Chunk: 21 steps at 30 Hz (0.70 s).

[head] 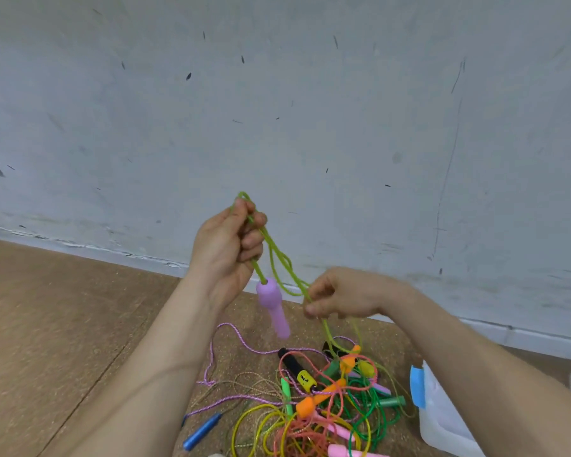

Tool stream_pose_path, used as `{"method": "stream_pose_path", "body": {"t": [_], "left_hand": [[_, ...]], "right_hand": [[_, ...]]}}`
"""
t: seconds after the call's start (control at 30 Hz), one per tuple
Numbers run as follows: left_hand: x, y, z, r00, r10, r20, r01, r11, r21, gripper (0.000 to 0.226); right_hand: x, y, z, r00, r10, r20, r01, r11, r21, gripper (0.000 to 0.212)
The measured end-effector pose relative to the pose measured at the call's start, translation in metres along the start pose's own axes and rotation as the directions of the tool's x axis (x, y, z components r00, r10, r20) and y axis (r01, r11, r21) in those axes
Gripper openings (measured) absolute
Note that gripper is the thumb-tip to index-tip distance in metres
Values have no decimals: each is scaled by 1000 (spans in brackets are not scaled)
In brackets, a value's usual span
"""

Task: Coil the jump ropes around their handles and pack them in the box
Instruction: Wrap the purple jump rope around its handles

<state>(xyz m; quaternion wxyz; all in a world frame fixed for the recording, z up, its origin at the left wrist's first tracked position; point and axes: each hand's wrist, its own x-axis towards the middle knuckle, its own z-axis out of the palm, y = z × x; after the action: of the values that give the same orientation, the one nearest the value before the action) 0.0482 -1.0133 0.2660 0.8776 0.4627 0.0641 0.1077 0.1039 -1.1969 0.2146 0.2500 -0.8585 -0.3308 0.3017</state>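
My left hand (228,249) is raised in front of the wall and grips a loop of light green rope (279,258). A lilac handle (272,306) dangles from that rope just below the hand. My right hand (340,293) pinches the same green rope lower down and to the right. From there the rope runs down into a tangled pile of jump ropes (314,400) on the floor. A white plastic box (442,420) with a blue clip stands at the lower right, cut off by my right forearm.
The pile holds orange, black, green, pink and blue handles with red, yellow, green and purple cords. A blue handle (201,430) lies at its left edge. A grey scuffed wall rises behind, meeting the brown wooden floor (63,308).
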Motion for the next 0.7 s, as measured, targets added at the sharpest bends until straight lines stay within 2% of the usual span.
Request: {"method": "stream_pose_path", "body": {"t": [0.07, 0.1, 0.13, 0.17, 0.2, 0.23, 0.27, 0.3, 0.37, 0.43, 0.47, 0.5, 0.63, 0.7], "left_hand": [[3, 8, -8, 997, 38, -62, -41, 997, -59, 23], [5, 10, -12, 994, 60, -86, -66, 996, -63, 23], [6, 11, -16, 994, 66, -86, -70, 997, -37, 27], [6, 11, -18, 997, 53, -62, -52, 998, 26, 39], [4, 7, -18, 1000, 18, -16, -15, 993, 120, 51], [-1, 2, -14, 998, -50, 50, 36, 971, 238, 56], [-6, -8, -12, 981, -142, 130, 84, 923, 375, 53], [-13, -17, -10, 948, -239, 211, 95, 843, 530, 44], [-21, -35, -11, 883, -363, 297, -28, 591, 806, 18], [-18, -44, -19, 877, -377, 299, -173, 335, 926, 11], [-16, -43, -23, 902, -341, 265, -181, 258, 949, 14], [-15, -40, -28, 927, -296, 232, -163, 242, 957, 17], [-17, -32, -31, 967, -188, 174, -95, 366, 926, 22], [-20, -24, -19, 990, -49, 130, -84, 540, 838, 24]], "right_hand": [[4, 3, 2, 997, 31, -67, -42, 986, -163, 19], [3, -2, -1, 986, 6, -169, -30, 990, -138, 23], [1, -11, -7, 954, -33, -297, 34, 999, -2, 27], [-2, -23, -14, 905, -41, -424, 160, 955, 249, 29], [-6, -35, -23, 860, -7, -510, 314, 795, 519, 29], [-9, -46, -34, 835, 31, -549, 434, 576, 693, 28], [-10, -54, -44, 820, 59, -569, 503, 397, 768, 28], [-11, -61, -54, 813, 85, -575, 536, 275, 798, 28], [-11, -71, -73, 800, 140, -584, 566, 147, 811, 27], [-7, -75, -92, 771, 223, -597, 593, 90, 800, 27], [-6, -74, -99, 760, 265, -594, 601, 63, 797, 27], [-4, -72, -105, 752, 302, -586, 609, 24, 793, 26], [1, -65, -121, 728, 415, -546, 646, -152, 748, 18], [1, -63, -122, 728, 426, -537, 659, -223, 718, 17]]}}
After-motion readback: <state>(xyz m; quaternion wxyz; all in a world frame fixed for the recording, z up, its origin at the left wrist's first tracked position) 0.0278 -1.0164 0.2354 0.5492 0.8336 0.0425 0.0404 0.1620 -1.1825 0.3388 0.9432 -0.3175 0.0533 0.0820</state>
